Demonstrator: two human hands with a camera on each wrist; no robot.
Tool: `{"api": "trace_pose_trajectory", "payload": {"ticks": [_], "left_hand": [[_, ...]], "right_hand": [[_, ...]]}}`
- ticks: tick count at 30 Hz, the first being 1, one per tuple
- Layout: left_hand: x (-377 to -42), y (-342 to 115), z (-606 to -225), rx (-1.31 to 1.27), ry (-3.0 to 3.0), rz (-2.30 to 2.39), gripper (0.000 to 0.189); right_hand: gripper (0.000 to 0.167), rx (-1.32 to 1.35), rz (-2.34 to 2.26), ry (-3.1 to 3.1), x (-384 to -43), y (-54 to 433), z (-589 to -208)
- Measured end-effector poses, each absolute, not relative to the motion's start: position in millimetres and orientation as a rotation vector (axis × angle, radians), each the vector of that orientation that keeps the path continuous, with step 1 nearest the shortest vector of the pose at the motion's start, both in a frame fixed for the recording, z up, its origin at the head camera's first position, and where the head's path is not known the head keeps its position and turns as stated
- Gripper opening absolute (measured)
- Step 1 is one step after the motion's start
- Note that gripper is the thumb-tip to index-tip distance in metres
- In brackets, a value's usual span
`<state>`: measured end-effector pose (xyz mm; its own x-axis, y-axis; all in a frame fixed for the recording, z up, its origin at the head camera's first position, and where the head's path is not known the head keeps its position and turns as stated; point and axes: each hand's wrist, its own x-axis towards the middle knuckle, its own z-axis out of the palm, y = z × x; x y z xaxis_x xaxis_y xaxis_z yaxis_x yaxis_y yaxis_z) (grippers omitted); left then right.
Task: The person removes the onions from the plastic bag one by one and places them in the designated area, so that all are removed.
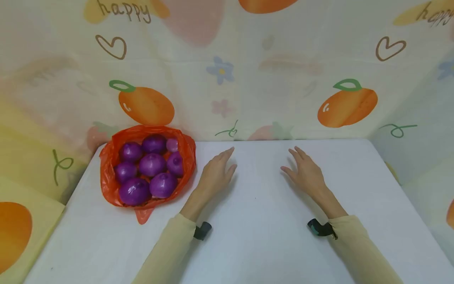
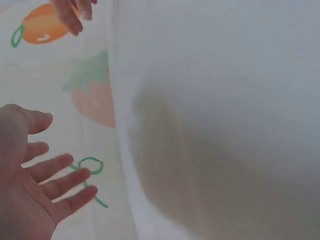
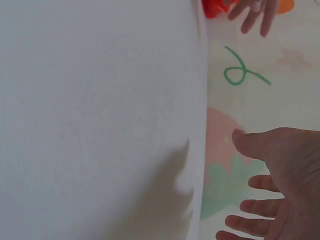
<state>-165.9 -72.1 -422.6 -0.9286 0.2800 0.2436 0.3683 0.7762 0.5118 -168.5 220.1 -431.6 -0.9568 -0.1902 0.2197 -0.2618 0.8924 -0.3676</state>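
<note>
Pale sleeves (image 1: 166,248), right hand (image 1: 307,173), left hand (image 1: 214,173) near red bag (image 1: 107,173) of purple onions (image 1: 152,165), fingers (image 2: 67,182) spread

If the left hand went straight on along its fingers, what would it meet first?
Probably the patterned cloth behind the table: the left hand points toward the table's far edge, with no object visible between. Its exact height and distance are hard to judge.

A patterned backdrop (image 1: 241,35) rises behind a white table (image 1: 255,244); printed hearts (image 1: 111,46) mark ten and two o'clock; a blue flower (image 1: 221,71), twelve.
</note>
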Motion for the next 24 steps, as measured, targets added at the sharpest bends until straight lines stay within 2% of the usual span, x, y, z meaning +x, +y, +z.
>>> {"api": "trace_pose_trajectory", "payload": {"ticks": [10,24], "left_hand": [[-146,-81,-390,-0.545,-2.735,-1.006,0.056],[-127,-109,-382,-0.434,-2.562,-1.199,0.055]], "right_hand": [[0.067,0.408,0.690,-2.849,-167,202,-423],[0.073,0.520,0.820,-2.715,-162,170,-420]]}}
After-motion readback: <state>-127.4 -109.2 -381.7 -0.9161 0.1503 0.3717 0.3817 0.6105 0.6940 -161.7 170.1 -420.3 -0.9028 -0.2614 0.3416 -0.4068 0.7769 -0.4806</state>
